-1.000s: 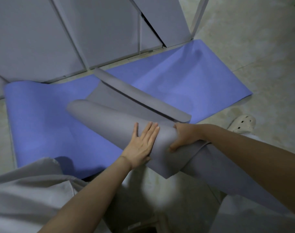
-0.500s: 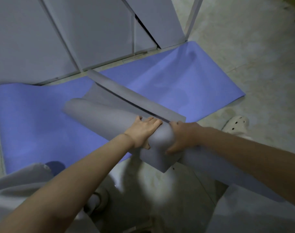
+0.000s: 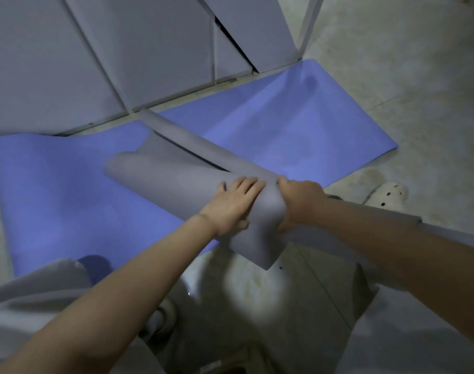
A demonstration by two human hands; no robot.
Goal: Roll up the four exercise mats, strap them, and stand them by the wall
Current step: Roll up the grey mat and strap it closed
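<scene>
A grey exercise mat [image 3: 160, 174] is partly rolled into a loose tube that lies across a flat blue mat [image 3: 284, 125] on the floor. Its far curled end [image 3: 182, 136] reaches toward the wall panels. My left hand [image 3: 233, 203] lies flat on top of the roll with its fingers straight, pressing it. My right hand [image 3: 298, 201] grips the roll's near end, thumb below and fingers curled over the top. The unrolled rest of the grey mat [image 3: 392, 220] runs off to the right under my right arm.
Grey wall panels [image 3: 122, 49] stand just behind the blue mat. The concrete floor [image 3: 405, 76] spreads out to the right. A white perforated clog [image 3: 387, 195] sits beside the mat on the right. My grey-trousered knees [image 3: 36, 292] fill the bottom of the view.
The roll has turned away from me and grown tighter. Both hands moved forward over it, and my left hand, curled half a second ago, lies flat again.
</scene>
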